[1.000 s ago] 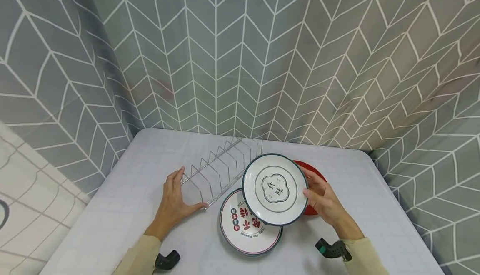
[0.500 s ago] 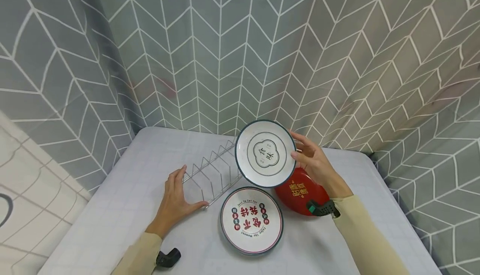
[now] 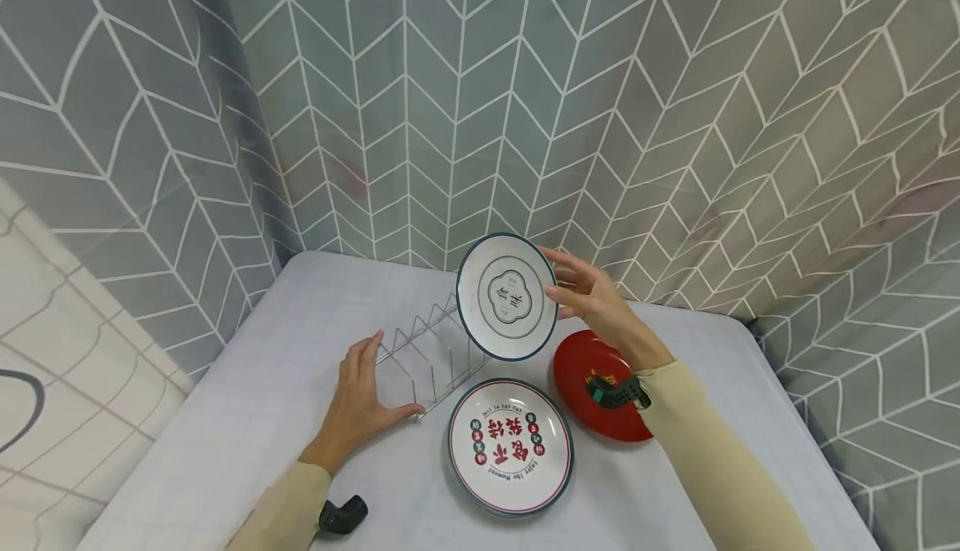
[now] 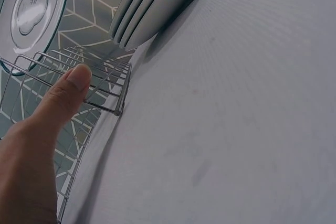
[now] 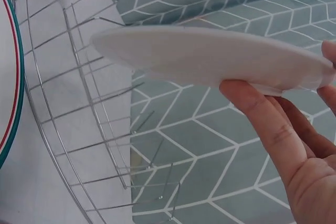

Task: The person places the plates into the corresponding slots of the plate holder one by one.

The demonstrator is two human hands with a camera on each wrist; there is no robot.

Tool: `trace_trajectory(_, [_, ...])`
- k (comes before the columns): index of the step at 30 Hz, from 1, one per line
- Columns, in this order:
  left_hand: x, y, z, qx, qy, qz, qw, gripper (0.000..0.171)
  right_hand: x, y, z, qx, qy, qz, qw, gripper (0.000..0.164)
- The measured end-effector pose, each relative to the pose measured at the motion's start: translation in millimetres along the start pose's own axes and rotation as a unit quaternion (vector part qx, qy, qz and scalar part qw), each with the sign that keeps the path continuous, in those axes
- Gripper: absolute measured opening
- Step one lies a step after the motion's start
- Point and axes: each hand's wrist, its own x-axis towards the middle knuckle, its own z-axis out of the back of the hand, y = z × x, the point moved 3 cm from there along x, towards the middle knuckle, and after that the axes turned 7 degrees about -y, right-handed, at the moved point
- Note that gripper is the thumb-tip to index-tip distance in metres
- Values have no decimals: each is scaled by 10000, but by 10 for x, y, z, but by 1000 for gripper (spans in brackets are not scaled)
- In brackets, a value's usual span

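Observation:
A silver wire dish rack [image 3: 454, 384] lies slantwise on the table. My left hand [image 3: 360, 405] holds its near end, fingers at one corner and thumb at the other; the left wrist view has the thumb [image 4: 63, 95] lying over the wires. In my right hand [image 3: 596, 305] is a white plate [image 3: 508, 330] with a dark green rim and a flower-shaped emblem, pinched at its right edge. The plate is raised and tilted above the rack's far end, hiding that part. Seen from the right wrist, its underside [image 5: 205, 56] is held between thumb and fingers.
Just right of the rack is a stack of white plates [image 3: 510, 493], the top one printed with red characters. A red plate [image 3: 611, 418] with gold lettering lies right of it, partly under the right forearm. Patterned grey curtains [image 3: 420, 117] enclose the table.
My right hand has carried the white plate up and left, away from over the stack to above the rack, tilting it further. The left hand has stayed on the rack.

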Motion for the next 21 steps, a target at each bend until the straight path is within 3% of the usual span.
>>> trace_trajectory(13, [0,0,-13,24,-65,-143,9999,132,44,-105,-184,-373,67,-113,9992,59])
trace_trajectory(21, [3,7,-10,83,-87,-191,9997,133,73,-175,-316,-343,333,15,9989,57])
